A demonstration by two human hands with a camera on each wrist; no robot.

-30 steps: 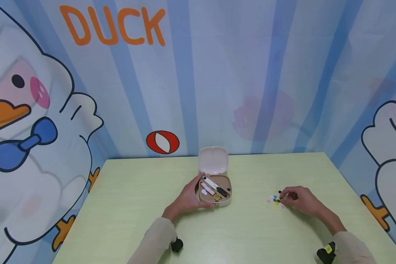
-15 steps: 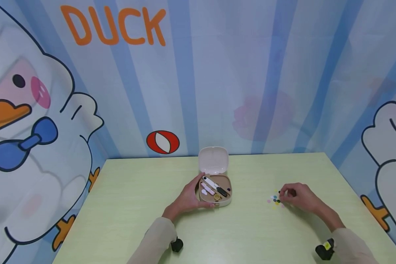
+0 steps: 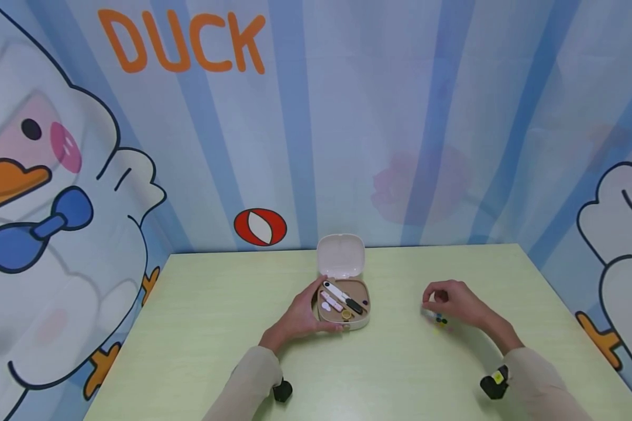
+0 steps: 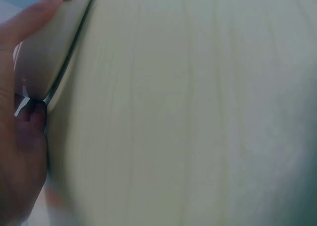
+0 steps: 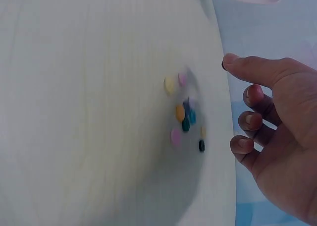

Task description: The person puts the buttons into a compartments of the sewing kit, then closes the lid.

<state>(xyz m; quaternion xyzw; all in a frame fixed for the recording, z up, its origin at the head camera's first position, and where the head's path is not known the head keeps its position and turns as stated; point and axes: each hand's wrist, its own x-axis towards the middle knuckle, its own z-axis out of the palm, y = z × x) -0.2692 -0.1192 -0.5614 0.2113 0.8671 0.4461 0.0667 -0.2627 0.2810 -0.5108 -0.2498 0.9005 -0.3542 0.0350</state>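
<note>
On the table (image 3: 189,327), near its middle, stands the case (image 3: 355,325), with its lid (image 3: 340,256) behind it; behind the table hangs the curtain (image 3: 347,117). In the case the pen (image 3: 342,296) lies slantwise, the short stick (image 3: 332,300) to its left and the round piece (image 3: 346,314) before it. The left hand (image 3: 301,313) is around the left and front sides of the case. To the right (well apart from the case) the discs (image 5: 180,113) lie in a loose group, below the right hand (image 3: 455,301).
</note>
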